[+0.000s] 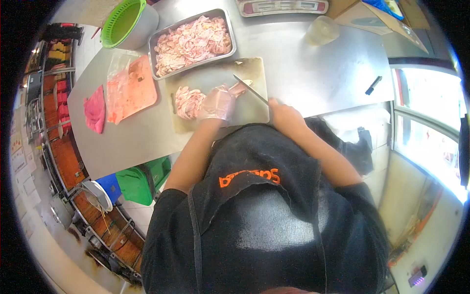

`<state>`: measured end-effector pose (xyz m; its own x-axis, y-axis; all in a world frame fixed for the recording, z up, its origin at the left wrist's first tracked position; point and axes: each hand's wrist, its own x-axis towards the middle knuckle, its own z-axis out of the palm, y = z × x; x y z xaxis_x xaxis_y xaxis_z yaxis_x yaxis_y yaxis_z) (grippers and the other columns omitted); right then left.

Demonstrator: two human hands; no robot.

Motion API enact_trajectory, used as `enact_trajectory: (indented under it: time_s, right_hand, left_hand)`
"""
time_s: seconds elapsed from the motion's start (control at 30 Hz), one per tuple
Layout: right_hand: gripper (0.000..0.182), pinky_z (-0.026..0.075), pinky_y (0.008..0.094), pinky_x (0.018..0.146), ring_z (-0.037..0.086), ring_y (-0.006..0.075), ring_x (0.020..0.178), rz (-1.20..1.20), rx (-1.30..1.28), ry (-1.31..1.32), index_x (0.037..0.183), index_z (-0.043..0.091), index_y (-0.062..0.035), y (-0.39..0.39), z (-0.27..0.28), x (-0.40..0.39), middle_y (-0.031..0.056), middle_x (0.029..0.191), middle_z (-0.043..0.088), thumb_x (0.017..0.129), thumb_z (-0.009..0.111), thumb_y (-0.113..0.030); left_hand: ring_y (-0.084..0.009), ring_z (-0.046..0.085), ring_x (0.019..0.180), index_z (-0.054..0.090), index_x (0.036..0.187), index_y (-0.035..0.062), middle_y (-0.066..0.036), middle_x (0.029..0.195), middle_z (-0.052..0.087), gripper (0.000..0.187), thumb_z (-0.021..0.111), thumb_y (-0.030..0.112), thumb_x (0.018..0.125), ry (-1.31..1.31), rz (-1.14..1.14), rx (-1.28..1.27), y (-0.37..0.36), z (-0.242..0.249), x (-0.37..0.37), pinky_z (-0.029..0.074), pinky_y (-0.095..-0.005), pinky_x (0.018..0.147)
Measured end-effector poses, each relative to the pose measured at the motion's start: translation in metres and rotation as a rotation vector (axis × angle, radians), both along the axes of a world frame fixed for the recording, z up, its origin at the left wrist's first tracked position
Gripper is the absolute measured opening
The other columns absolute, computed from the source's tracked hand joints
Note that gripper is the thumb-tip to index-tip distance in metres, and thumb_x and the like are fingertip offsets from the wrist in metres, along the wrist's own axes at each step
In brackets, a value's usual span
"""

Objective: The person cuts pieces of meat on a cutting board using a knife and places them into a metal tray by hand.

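Note:
My left hand, in a clear plastic glove, presses on a piece of raw pink meat on a pale cutting board. A pile of sliced meat lies just left of that hand. My right hand grips the handle of a knife; its blade angles up and left, and its edge meets the meat by my gloved fingers.
A metal tray full of sliced meat stands behind the board. A green colander in a steel bowl, an orange board under a plastic bag, a pink cloth, a clear container and a black marker lie around.

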<state>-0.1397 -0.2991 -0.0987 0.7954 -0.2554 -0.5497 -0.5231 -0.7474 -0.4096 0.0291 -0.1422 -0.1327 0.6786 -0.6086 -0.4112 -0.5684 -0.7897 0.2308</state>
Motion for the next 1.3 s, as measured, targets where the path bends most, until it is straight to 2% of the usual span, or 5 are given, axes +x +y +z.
enact_trajectory:
  time_s: [0.6, 0.67, 0.73, 0.8, 1.3]
  right_hand:
    - [0.02, 0.051, 0.0551, 0.076, 0.067, 0.043, 0.09, 0.119, 0.073, -0.087, 0.112, 0.045, -0.003, 0.03, -0.038, 0.043, 0.0241, 0.094, 0.068, 0.096, 0.04, -0.013]
    - [0.02, 0.052, 0.0547, 0.075, 0.067, 0.0425, 0.09, 0.112, 0.095, -0.068, 0.112, 0.045, -0.0025, 0.025, -0.032, 0.046, 0.0242, 0.094, 0.068, 0.097, 0.04, -0.014]
    - [0.02, 0.052, 0.0544, 0.075, 0.067, 0.042, 0.091, 0.107, 0.112, -0.038, 0.112, 0.045, -0.002, 0.017, -0.026, 0.041, 0.0243, 0.095, 0.068, 0.097, 0.04, -0.014]
    - [0.02, 0.053, 0.0531, 0.074, 0.068, 0.0417, 0.088, 0.044, 0.105, -0.076, 0.112, 0.045, -0.0016, 0.008, -0.02, 0.031, 0.0241, 0.092, 0.068, 0.097, 0.04, -0.014]
    - [0.018, 0.05, 0.0534, 0.077, 0.064, 0.0458, 0.088, -0.061, 0.084, -0.02, 0.109, 0.043, -0.0025, 0.01, 0.008, 0.014, 0.0268, 0.089, 0.066, 0.092, 0.043, -0.008]
  left_hand:
    - [-0.033, 0.067, 0.077, 0.068, 0.08, 0.0121, -0.014, 0.078, 0.068, 0.023, 0.049, 0.023, 0.088, 0.073, -0.397, -0.35, 0.016, -0.029, -0.045, 0.053, -0.0449, 0.068]
    - [-0.0382, 0.064, 0.081, 0.063, 0.099, 0.0068, -0.02, 0.085, 0.066, 0.028, 0.04, 0.024, 0.098, 0.293, -0.083, -0.036, 0.009, -0.002, -0.044, 0.052, -0.0473, 0.07]
    - [-0.0331, 0.067, 0.08, 0.062, 0.104, 0.007, -0.017, 0.086, 0.068, 0.026, 0.042, 0.024, 0.1, 0.124, -0.189, -0.41, 0.019, -0.003, -0.036, 0.053, -0.0421, 0.066]
    - [-0.026, 0.069, 0.075, 0.06, 0.108, 0.0083, -0.011, 0.089, 0.069, 0.021, 0.046, 0.023, 0.101, 1.103, 0.68, -0.884, 0.018, -0.026, -0.024, 0.053, -0.035, 0.06]
    - [-0.0211, 0.069, 0.073, 0.053, 0.123, -0.0002, -0.013, 0.086, 0.069, 0.037, 0.052, 0.026, 0.097, 0.945, 0.8, -0.675, 0.036, -0.058, -0.017, 0.049, -0.0335, 0.056]
